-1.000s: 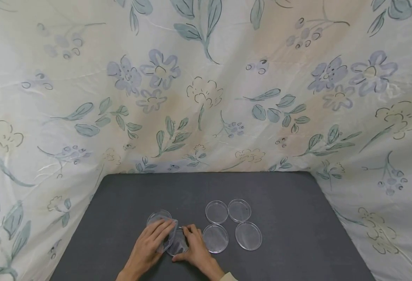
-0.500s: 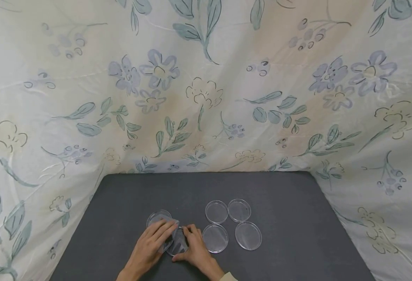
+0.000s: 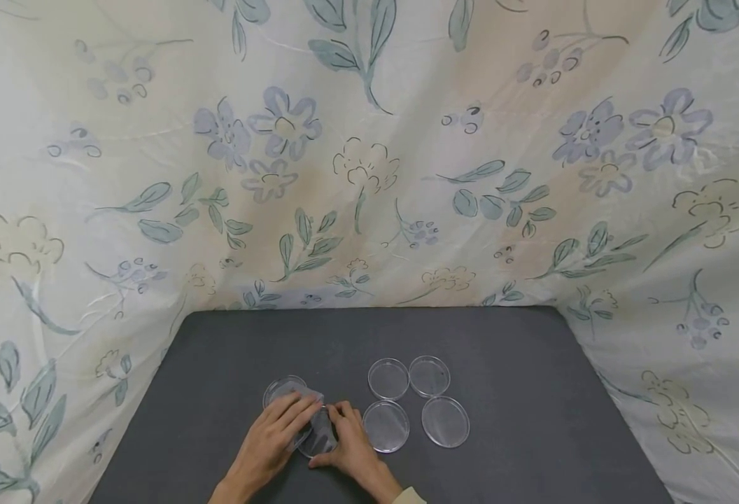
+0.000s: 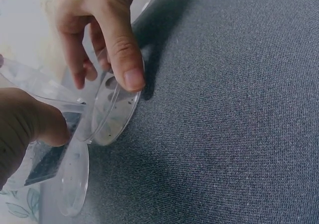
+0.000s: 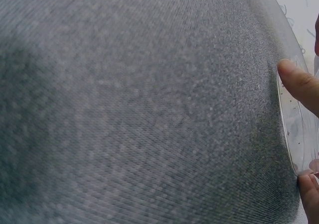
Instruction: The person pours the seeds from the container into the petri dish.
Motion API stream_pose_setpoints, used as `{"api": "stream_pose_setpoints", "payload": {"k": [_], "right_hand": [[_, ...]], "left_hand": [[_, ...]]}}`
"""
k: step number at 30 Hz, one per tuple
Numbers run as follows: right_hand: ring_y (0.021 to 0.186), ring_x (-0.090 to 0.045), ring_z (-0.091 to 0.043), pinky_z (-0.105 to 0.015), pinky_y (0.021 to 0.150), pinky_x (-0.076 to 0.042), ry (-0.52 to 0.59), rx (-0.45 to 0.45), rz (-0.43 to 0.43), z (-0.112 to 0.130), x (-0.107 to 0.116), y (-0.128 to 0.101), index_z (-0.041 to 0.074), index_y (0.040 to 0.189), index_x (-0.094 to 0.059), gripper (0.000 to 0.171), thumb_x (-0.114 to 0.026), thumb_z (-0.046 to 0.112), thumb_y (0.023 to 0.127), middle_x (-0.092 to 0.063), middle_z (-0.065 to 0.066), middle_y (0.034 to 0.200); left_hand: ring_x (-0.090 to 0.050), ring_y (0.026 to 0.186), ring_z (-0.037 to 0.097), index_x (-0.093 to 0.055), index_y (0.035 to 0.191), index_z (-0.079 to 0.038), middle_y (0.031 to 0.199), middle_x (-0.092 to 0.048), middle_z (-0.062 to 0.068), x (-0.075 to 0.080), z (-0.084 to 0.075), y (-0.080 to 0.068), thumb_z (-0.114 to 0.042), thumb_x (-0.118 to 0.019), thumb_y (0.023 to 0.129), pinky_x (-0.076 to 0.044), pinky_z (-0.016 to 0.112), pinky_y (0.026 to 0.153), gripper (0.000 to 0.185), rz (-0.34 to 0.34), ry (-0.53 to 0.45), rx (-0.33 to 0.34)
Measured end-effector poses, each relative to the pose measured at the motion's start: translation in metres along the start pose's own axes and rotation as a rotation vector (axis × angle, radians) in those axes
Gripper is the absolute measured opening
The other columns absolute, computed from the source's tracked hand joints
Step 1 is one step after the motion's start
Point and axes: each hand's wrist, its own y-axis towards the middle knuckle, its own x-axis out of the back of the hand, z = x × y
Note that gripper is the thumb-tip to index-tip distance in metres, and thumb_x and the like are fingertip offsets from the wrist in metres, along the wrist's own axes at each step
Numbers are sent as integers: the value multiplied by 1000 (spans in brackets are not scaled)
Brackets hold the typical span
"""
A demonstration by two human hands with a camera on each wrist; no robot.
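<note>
Near the front edge of the dark grey mat (image 3: 533, 364) both hands meet over a clear petri dish (image 3: 322, 437). My right hand (image 3: 343, 435) grips this dish (image 4: 112, 115) by its rim, thumb (image 4: 127, 59) on the near side, and tilts it up on edge. My left hand (image 3: 290, 423) pinches a clear lid (image 4: 42, 87), tilted, against the dish. The left thumb (image 4: 30, 127) presses on the lid. Another clear dish (image 3: 279, 386) lies flat just beyond the left fingers. In the right wrist view only a thumb tip (image 5: 299, 82) and the dish rim (image 5: 288, 129) show.
Several clear round dishes lie flat to the right of the hands: two at the back (image 3: 388, 379) (image 3: 429, 376) and two larger ones in front (image 3: 385, 426) (image 3: 446, 422). A floral sheet (image 3: 369, 154) rises behind and along both sides of the mat.
The left fingers and the lid have crept slightly rightward, closer over the dish in the right hand. The dishes on the mat have stayed put.
</note>
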Motion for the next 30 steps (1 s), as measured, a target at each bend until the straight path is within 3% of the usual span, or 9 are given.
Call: {"api": "stream_pose_setpoints", "payload": {"k": [8,16,24,30], "right_hand": [[103,-53,-20,-31,89,-55,-7,27,-27,0,0,-1,-5,133,-63,98,-102,39,54,-59,-5,119],[102,-53,-20,-32,88,-54,-6,35,-29,-1,0,-2,-6,133,-63,98,-102,38,54,-59,-6,118],[105,-52,-18,-31,91,-54,17,-2,6,-2,-1,-1,-3,136,-62,98,-102,36,55,-59,-5,120],[103,-52,-19,-32,90,-54,0,22,-16,-5,-3,-1,-3,135,-62,99,-102,37,54,-59,-5,119]], "left_hand": [[-58,123,27,-59,144,-13,137,-67,7,-2,0,0,5,-88,58,-12,22,130,93,5,33,-31],[-58,125,25,-60,143,-16,138,-66,3,-2,-3,-1,3,-94,55,-12,21,129,96,40,59,-16],[-59,123,26,-60,143,-14,137,-66,5,-2,-3,0,5,-93,51,-14,23,128,99,16,69,-41],[-59,123,26,-59,144,-14,136,-67,5,-2,-3,1,6,-90,57,-16,23,129,95,8,67,-46]]}}
